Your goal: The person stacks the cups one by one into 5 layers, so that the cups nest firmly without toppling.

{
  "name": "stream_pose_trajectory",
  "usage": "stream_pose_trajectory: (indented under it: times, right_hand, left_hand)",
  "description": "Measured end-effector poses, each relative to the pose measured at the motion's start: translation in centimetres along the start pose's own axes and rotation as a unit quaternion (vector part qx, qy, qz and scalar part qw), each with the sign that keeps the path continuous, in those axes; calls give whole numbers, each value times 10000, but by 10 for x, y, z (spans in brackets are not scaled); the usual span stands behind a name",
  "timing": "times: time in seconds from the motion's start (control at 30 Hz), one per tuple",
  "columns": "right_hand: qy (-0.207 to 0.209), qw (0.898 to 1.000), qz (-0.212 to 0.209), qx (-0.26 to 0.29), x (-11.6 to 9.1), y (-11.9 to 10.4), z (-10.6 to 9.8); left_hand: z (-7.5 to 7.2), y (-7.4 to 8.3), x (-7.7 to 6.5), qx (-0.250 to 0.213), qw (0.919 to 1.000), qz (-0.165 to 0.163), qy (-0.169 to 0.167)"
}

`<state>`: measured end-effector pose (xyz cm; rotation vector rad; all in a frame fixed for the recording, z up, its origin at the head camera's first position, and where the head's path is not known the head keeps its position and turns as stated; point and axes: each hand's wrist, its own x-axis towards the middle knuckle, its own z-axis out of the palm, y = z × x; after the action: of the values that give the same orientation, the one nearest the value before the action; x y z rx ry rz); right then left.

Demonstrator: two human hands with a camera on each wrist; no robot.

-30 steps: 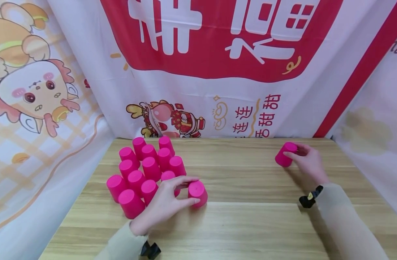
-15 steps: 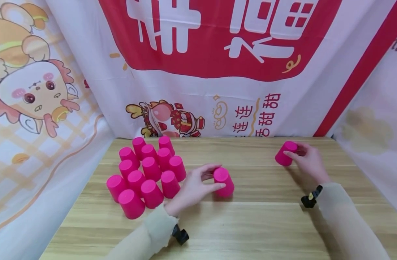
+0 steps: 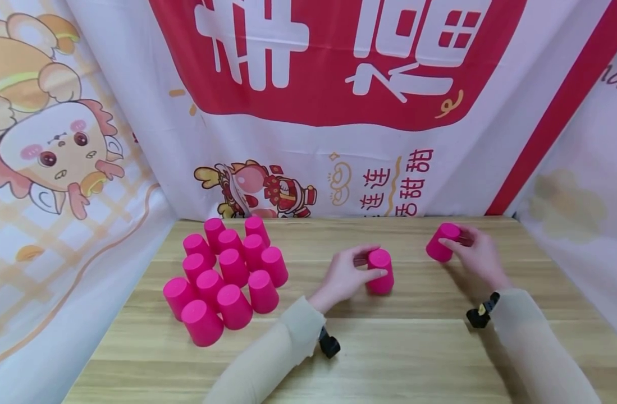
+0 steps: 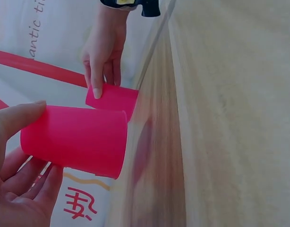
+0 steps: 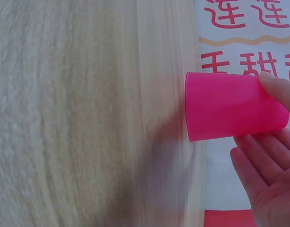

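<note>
Near the middle of the table, my left hand point(image 3: 344, 279) grips an upside-down pink cup point(image 3: 380, 272) between thumb and fingers. The left wrist view shows that cup point(image 4: 76, 139) with its wide rim just off the wood. At the back right, my right hand point(image 3: 477, 252) holds a second upside-down pink cup point(image 3: 442, 243) near its narrow end. This right cup point(image 5: 230, 106) has its rim close over the wood in the right wrist view, with a shadow beside it. Some fingers are hidden behind the cups in the head view.
Several more upside-down pink cups point(image 3: 233, 268) stand close together on the left of the wooden table point(image 3: 389, 359). A printed cloth point(image 3: 308, 134) hangs along the back edge, and other cloths hang at both sides.
My left hand has carried its cup rightward and back, away from the group of cups and toward the right cup. My right hand has stayed nearly still.
</note>
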<state>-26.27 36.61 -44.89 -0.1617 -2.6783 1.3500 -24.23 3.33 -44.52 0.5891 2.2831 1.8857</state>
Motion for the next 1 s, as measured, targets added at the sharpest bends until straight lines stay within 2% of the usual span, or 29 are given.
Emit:
stream_pose_trajectory:
  times: [0.17,0.3,0.43,0.63,0.77,1.0]
  right_hand:
    - [-64,9997,186,161,3,-1,-3]
    - [36,10000,-44,-10,5,0,-4]
    - [137,9993,-297,-193,4,1,-2]
    - [147,9997,-153,-100,0,1,-2]
    - [104,9999,-39,-5,-1,2,-4]
    - [50,10000,-20,-21,1,0,-3]
  left_hand:
    - [12,-3,25,121,9996,95,221]
    - [23,-6,44,293,9989,176,326]
    - [33,-6,59,469,9984,106,300]
    - [45,2,80,788,9963,193,271]
    - [54,4,91,1033,9939,209,311]
    - [72,-2,99,957,9942,403,265]
